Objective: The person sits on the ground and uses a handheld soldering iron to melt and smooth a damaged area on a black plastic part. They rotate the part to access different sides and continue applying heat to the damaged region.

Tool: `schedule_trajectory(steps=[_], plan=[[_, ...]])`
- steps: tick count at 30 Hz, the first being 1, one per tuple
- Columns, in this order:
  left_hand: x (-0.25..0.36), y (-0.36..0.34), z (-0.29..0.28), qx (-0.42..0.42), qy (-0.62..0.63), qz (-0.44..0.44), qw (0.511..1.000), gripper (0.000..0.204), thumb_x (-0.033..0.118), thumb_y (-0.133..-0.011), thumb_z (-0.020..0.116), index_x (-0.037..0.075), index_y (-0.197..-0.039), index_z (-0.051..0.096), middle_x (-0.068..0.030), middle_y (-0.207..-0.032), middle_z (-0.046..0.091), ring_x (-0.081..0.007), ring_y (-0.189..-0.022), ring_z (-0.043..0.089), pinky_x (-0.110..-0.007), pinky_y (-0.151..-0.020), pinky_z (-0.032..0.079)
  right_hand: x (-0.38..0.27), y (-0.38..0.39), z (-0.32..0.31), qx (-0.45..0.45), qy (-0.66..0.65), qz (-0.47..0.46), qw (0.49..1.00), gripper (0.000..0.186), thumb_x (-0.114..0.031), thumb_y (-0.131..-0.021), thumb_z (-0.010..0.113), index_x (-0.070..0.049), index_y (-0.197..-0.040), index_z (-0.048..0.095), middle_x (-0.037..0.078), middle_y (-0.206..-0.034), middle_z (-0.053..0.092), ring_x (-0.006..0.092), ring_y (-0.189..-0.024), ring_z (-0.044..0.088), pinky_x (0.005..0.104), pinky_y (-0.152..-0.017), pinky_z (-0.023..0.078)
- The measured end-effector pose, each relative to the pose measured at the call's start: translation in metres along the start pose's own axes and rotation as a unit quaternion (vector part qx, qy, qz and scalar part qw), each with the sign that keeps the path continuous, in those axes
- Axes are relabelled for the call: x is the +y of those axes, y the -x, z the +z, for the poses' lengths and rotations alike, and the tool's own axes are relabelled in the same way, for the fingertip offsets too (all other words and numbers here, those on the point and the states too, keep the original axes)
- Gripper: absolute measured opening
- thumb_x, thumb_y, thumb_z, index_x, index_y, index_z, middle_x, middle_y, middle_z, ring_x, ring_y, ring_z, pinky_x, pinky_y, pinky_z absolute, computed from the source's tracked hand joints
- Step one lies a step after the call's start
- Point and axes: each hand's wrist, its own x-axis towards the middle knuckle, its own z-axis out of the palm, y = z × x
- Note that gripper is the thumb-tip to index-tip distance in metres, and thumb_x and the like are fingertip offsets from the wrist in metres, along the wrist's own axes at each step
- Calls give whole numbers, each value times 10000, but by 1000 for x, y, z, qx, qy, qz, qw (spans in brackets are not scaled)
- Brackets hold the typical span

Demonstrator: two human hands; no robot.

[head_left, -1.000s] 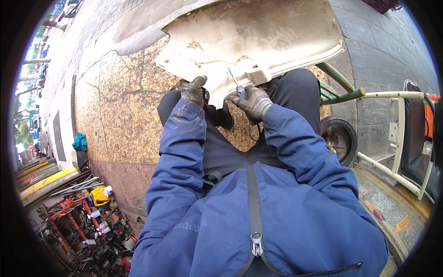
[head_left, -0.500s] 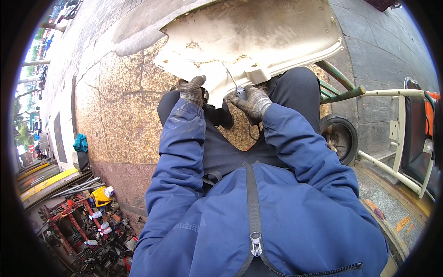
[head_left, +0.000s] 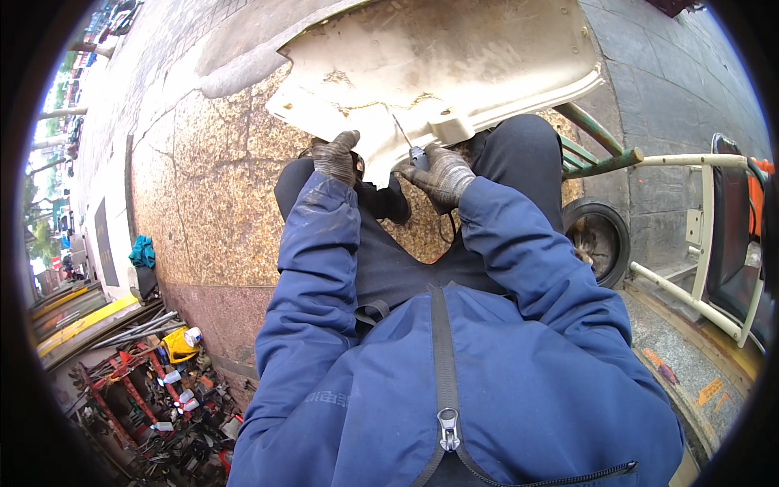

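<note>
A large cream-white moulded plastic panel (head_left: 454,57), stained and with a rough cracked line near its lower part, lies across my knees. My left hand (head_left: 335,156), in a grey work glove, is closed on the panel's near edge, with the thumb on top. In my right hand (head_left: 445,174), also gloved, is a soldering iron (head_left: 419,157) with a dark handle and a thin metal rod. Its tip points up and left, at the cracked line. A dark cord hangs below that hand; whether the tip touches the plastic I cannot tell.
A green metal frame (head_left: 600,168) stands by my right knee, above a small black tyre (head_left: 600,243). Farther right is a chair (head_left: 726,235) with a pale tube frame. At lower left lie a red rack (head_left: 130,381), loose tools and a yellow container (head_left: 178,345).
The right hand and soldering iron have shifted slightly up and to the left. The panel has moved very little, and the left hand keeps its hold.
</note>
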Motion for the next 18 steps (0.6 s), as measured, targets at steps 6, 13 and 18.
schedule_trajectory(steps=[6,13,18], plan=[[-2,-3,-1,-17,-4,27,999,474,-121,-696,648,-19,-1141,521,-133,-958,622,-287,-833,636,-416,-736,564,2,-2,2,-9,-13,10,1000,626,-471,-785,708,58,-1100,591,264,-1013,653,373,-959,646,423,-837,512],[-1,-1,0,-30,26,34,999,485,-114,-704,641,-18,-1162,515,-138,-973,620,-295,-817,639,-426,-751,567,3,-4,2,-24,-6,9,1000,632,-464,-785,713,61,-1114,590,262,-1022,656,366,-963,650,420,-839,514],[-3,-4,-1,-15,14,14,1000,504,-110,-707,649,-10,-1182,513,-151,-997,622,-309,-847,643,-435,-751,570,3,-3,1,-26,-11,5,1000,631,-453,-786,712,67,-1121,589,268,-1028,655,367,-972,651,416,-845,517]])
